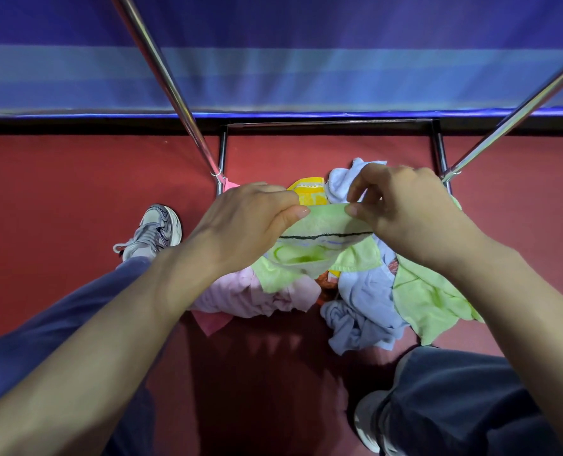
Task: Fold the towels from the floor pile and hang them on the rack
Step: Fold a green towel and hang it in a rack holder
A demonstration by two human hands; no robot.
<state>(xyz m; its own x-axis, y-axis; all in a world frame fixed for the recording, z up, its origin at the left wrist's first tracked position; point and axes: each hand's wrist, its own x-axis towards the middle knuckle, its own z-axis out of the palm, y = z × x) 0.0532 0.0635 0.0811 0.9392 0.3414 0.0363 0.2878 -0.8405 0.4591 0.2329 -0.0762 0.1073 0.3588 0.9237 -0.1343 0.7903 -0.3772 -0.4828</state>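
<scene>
Both forearms stretch out over dark trouser legs (27,340), with a grey sneaker (156,228) planted on the red floor (59,192). Chrome rack (163,77) bars slant across above the towel pile (362,297) of pink, lilac and yellow cloths. The left hand (244,225) and right hand (408,209) each pinch the top edge of a green towel (326,222), holding it spread between them over the pile.

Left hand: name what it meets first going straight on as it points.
Likely the right hand, close ahead of the left hand across the green towel both pinch; depth unclear.
</scene>
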